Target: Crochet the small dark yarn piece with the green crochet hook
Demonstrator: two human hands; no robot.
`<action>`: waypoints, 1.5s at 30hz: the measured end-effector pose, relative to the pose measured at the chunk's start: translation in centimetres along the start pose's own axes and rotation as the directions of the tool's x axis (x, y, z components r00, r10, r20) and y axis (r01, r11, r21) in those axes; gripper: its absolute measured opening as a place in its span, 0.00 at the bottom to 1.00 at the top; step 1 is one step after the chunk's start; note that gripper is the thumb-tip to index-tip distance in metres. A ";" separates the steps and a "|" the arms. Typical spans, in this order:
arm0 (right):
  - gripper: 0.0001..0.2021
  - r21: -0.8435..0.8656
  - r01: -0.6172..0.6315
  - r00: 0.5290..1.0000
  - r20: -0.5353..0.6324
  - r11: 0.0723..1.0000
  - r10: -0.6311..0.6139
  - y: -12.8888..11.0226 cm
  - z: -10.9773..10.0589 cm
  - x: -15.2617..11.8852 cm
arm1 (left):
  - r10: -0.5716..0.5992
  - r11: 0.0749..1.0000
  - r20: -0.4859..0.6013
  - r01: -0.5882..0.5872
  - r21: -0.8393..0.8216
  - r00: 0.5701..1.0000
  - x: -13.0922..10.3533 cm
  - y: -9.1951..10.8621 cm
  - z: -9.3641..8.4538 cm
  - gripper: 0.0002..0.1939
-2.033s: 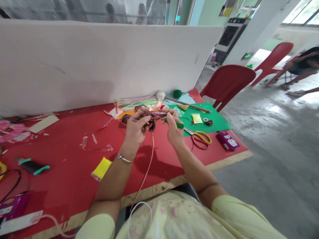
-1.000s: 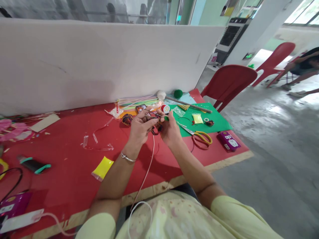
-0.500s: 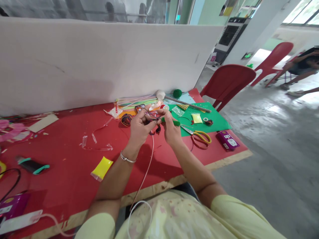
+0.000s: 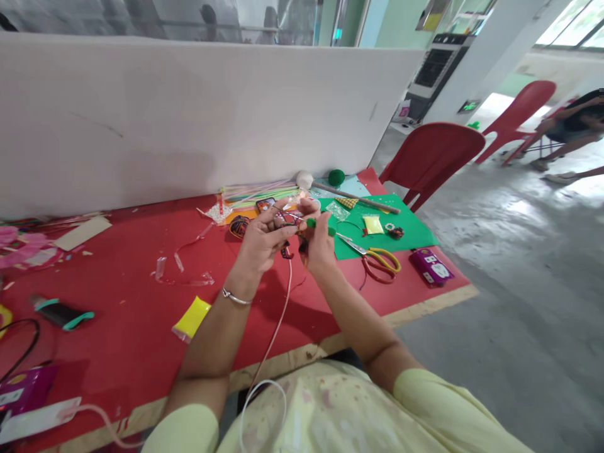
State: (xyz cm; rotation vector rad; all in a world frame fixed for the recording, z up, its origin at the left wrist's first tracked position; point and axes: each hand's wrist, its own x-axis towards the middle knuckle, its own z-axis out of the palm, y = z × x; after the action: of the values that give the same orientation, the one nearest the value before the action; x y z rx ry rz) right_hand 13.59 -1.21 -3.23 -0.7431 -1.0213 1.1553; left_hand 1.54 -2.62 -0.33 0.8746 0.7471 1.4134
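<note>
Because the fingers cover much of it, the dark yarn (image 4: 287, 251) can be seen only in part, near the middle of the frame, above the red table (image 4: 127, 302). The left hand (image 4: 258, 244) pinches this yarn between thumb and fingers, and some thin strands cross over its fingertips. The right hand (image 4: 319, 246) has its fingers bent around a green handle (image 4: 327, 230), which lies partly hidden in the grip; its working tip is too small to make out. Below the hands, a pale cord (image 4: 283, 307) runs down toward the lap, and I cannot tell if its upper end is attached to the yarn.

Just beside the left hand is a yarn ball (image 4: 239, 227), and behind the fingers a phone (image 4: 265, 204) is partly covered. To the right of the right hand lie the scissors (image 4: 383, 263), their blades over the green sheet (image 4: 410, 228). The left forearm overlaps one edge of the yellow packet (image 4: 192, 316). At the lower left, a purple box (image 4: 29, 389) is cut off by the frame, and at the right edge a person (image 4: 578, 123) is cut off too.
</note>
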 end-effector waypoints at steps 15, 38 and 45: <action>0.14 0.112 -0.346 0.871 0.407 0.932 0.274 -1.5 -2.4 4.0 | -0.141 0.989 0.146 0.133 0.066 0.979 -0.1 1.1 -1.2 0.32; 0.18 -0.352 0.108 0.769 0.622 0.930 0.146 -8.0 -4.1 6.1 | -0.091 0.935 0.121 0.043 0.352 0.988 -0.3 1.3 -1.2 0.37; 0.21 0.026 -0.333 0.873 0.385 0.942 0.298 -3.5 -2.5 3.4 | -0.044 0.975 0.057 0.030 0.220 0.997 -0.3 0.7 -0.5 0.36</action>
State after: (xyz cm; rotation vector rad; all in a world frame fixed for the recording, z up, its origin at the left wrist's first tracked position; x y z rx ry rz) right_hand 17.48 1.19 -0.16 -0.6419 -1.1814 1.6672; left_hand 0.77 -2.96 0.02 1.0650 0.8798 1.2813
